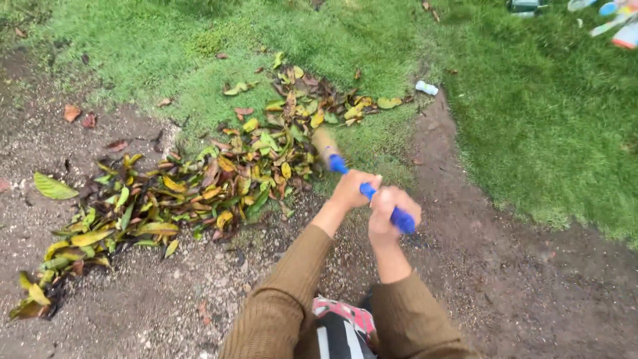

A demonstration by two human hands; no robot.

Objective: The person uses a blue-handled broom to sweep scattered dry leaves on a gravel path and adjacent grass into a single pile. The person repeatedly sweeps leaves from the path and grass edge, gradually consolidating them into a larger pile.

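Both hands grip a long tool handle (367,192) with a blue grip and a tan wooden shaft that slants up and left into the leaves. My left hand (352,188) holds it lower down, nearer the shaft. My right hand (390,214) holds the blue end. The tool's head is hidden among the leaves. A long pile of yellow, green and brown fallen leaves (199,186) stretches from lower left up to the grass edge. Both sleeves are olive-brown knit.
Bare, gritty soil (498,279) lies around and under me. Short green grass (545,113) covers the top and right. A small white object (426,88) lies at the grass edge. Colourful items (615,20) sit at the top right corner.
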